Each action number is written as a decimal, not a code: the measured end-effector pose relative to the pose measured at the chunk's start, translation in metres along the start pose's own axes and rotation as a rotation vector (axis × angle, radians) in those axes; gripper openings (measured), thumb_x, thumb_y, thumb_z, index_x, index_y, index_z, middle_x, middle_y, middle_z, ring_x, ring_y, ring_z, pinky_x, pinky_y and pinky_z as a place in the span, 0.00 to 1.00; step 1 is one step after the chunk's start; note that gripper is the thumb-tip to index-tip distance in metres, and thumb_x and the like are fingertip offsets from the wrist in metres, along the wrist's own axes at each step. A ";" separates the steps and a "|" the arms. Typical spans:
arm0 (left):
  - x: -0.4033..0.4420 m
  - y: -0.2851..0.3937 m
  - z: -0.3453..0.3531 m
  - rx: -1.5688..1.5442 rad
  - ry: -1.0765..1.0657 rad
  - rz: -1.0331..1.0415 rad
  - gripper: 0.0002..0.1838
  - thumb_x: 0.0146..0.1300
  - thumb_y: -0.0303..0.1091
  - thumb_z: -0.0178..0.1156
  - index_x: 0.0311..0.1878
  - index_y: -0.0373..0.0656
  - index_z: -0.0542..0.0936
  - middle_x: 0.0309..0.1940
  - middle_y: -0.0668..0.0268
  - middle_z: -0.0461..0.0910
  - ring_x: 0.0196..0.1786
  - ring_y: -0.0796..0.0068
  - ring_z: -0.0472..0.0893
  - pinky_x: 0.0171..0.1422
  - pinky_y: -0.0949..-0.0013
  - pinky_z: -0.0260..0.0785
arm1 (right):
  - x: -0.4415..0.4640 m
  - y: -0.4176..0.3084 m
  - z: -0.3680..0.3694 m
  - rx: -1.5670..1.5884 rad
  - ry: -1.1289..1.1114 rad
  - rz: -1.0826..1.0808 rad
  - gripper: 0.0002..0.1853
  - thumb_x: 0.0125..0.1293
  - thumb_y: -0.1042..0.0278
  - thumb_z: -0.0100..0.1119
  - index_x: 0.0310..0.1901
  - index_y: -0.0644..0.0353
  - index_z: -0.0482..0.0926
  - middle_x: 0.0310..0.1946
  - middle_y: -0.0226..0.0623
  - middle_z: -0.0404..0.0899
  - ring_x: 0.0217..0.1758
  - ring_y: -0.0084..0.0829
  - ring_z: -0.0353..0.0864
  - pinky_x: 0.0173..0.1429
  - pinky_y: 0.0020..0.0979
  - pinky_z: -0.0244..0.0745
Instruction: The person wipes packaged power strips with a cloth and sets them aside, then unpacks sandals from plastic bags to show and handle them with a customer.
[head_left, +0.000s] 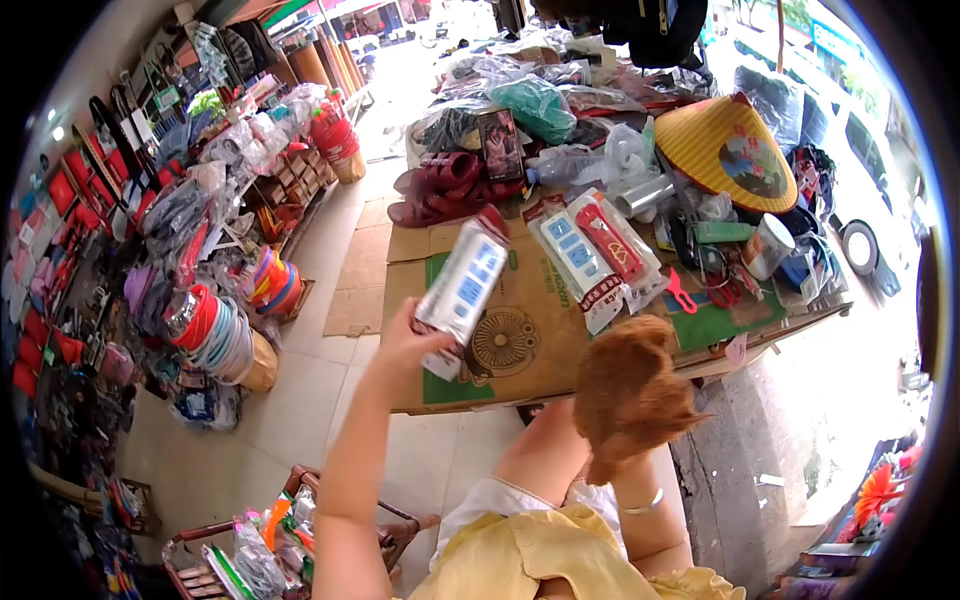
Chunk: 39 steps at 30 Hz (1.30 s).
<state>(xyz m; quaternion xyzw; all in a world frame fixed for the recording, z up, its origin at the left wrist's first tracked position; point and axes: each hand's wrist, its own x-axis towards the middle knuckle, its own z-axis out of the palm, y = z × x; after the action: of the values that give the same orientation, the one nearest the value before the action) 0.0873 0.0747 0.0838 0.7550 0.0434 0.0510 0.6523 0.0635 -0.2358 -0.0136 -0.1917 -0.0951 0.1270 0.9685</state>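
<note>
My left hand [405, 345] is closed on the lower end of a white and dark red package [467, 285] with blue marks, tilted above the cardboard. A brown furry thing [635, 395] is at my right hand [625, 475], in front of the table edge. It covers the fingers, so how they hold it is hidden. Similar flat packages [568, 255] lie on the cardboard [540, 345], beside a red item in clear plastic [610, 240]. Just right of them is a small red plastic tool [681, 291].
Dark red shoes [450, 185], bagged goods [535, 105] and a yellow straw hat [725, 150] crowd the table's back. A white cup [768, 247] stands at right. Stacked basins [210, 325] are on the left, and a basket of packets [265, 550] is at lower left.
</note>
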 end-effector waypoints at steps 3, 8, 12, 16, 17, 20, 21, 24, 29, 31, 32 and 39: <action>-0.045 0.014 0.050 0.032 -0.040 0.050 0.30 0.44 0.25 0.69 0.51 0.39 0.67 0.42 0.61 0.77 0.42 0.72 0.79 0.46 0.68 0.74 | -0.006 0.061 -0.019 0.231 -0.033 0.068 0.33 0.67 0.41 0.38 0.66 0.55 0.55 0.61 0.41 0.61 0.63 0.44 0.59 0.67 0.51 0.53; -0.085 0.000 0.099 -0.756 0.046 -0.118 0.35 0.47 0.30 0.68 0.61 0.39 0.66 0.40 0.60 0.78 0.41 0.77 0.79 0.43 0.70 0.73 | -0.002 0.071 0.116 -1.003 0.057 -0.229 0.50 0.57 0.67 0.60 0.69 0.62 0.31 0.68 0.44 0.42 0.70 0.39 0.45 0.70 0.35 0.46; -0.139 0.016 0.084 0.398 0.023 0.433 0.34 0.48 0.29 0.66 0.61 0.41 0.68 0.40 0.55 0.79 0.37 0.73 0.80 0.42 0.69 0.73 | 0.032 0.046 0.111 -0.933 0.263 -0.318 0.43 0.59 0.65 0.58 0.68 0.66 0.41 0.65 0.46 0.51 0.67 0.36 0.53 0.68 0.31 0.52; -0.174 0.008 0.080 0.298 0.063 0.365 0.32 0.46 0.28 0.65 0.59 0.42 0.71 0.31 0.56 0.79 0.26 0.69 0.79 0.32 0.70 0.72 | 0.054 0.023 0.115 -0.643 0.185 -0.225 0.39 0.57 0.66 0.60 0.66 0.65 0.50 0.59 0.43 0.62 0.60 0.33 0.63 0.64 0.29 0.58; -0.173 0.007 0.075 0.294 0.064 0.366 0.32 0.46 0.28 0.65 0.59 0.42 0.71 0.31 0.56 0.79 0.26 0.69 0.79 0.32 0.70 0.72 | 0.052 0.032 0.107 -0.657 0.162 -0.272 0.40 0.57 0.67 0.60 0.67 0.64 0.49 0.60 0.43 0.60 0.62 0.33 0.61 0.66 0.31 0.55; -0.167 0.007 0.061 0.374 0.155 0.232 0.31 0.44 0.28 0.66 0.57 0.43 0.73 0.26 0.56 0.78 0.22 0.70 0.78 0.27 0.71 0.70 | 0.016 0.063 0.122 -0.787 0.225 -0.165 0.41 0.59 0.66 0.59 0.68 0.63 0.45 0.63 0.44 0.56 0.66 0.36 0.55 0.68 0.33 0.50; -0.163 0.009 0.060 0.371 0.159 0.234 0.31 0.44 0.28 0.66 0.57 0.43 0.73 0.26 0.56 0.78 0.22 0.70 0.78 0.27 0.71 0.70 | 0.006 0.076 0.121 -0.816 0.195 -0.140 0.40 0.59 0.66 0.58 0.68 0.62 0.45 0.63 0.44 0.56 0.65 0.36 0.55 0.68 0.32 0.51; -0.162 0.001 0.059 0.396 0.089 0.343 0.32 0.44 0.26 0.65 0.57 0.39 0.72 0.26 0.57 0.77 0.21 0.71 0.77 0.27 0.73 0.70 | 0.007 0.066 0.127 -0.737 0.278 -0.049 0.33 0.61 0.64 0.56 0.64 0.63 0.53 0.57 0.43 0.63 0.60 0.35 0.63 0.64 0.34 0.59; -0.190 -0.011 0.043 0.314 -0.016 0.313 0.31 0.45 0.25 0.65 0.57 0.36 0.71 0.31 0.56 0.80 0.25 0.73 0.79 0.30 0.75 0.71 | 0.046 0.033 0.112 -0.496 0.177 -0.085 0.16 0.63 0.70 0.55 0.51 0.65 0.71 0.41 0.35 0.77 0.41 0.25 0.78 0.48 0.26 0.74; -0.196 -0.018 0.030 0.286 -0.053 0.325 0.30 0.46 0.24 0.65 0.57 0.36 0.72 0.34 0.57 0.80 0.29 0.75 0.79 0.32 0.75 0.71 | 0.043 0.033 0.104 -0.552 0.084 -0.041 0.15 0.63 0.69 0.56 0.49 0.65 0.72 0.40 0.33 0.77 0.40 0.25 0.78 0.46 0.27 0.74; -0.196 -0.017 0.024 0.284 -0.050 0.324 0.30 0.46 0.24 0.65 0.57 0.36 0.72 0.34 0.57 0.80 0.29 0.75 0.79 0.32 0.75 0.71 | 0.042 0.033 0.099 -0.603 -0.014 0.004 0.13 0.63 0.68 0.57 0.47 0.64 0.73 0.38 0.31 0.77 0.39 0.24 0.78 0.44 0.27 0.75; -0.197 -0.004 0.002 0.283 -0.253 0.167 0.30 0.46 0.24 0.64 0.58 0.39 0.72 0.37 0.57 0.81 0.33 0.80 0.79 0.35 0.77 0.73 | 0.047 0.029 0.083 -0.377 0.177 0.412 0.25 0.67 0.50 0.50 0.52 0.66 0.70 0.41 0.35 0.77 0.40 0.24 0.78 0.47 0.27 0.74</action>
<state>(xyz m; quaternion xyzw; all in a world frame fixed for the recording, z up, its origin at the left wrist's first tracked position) -0.1080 0.0471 0.0751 0.8404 -0.0950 0.0029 0.5336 0.0828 -0.1680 0.0572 -0.3939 0.0086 0.2838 0.8742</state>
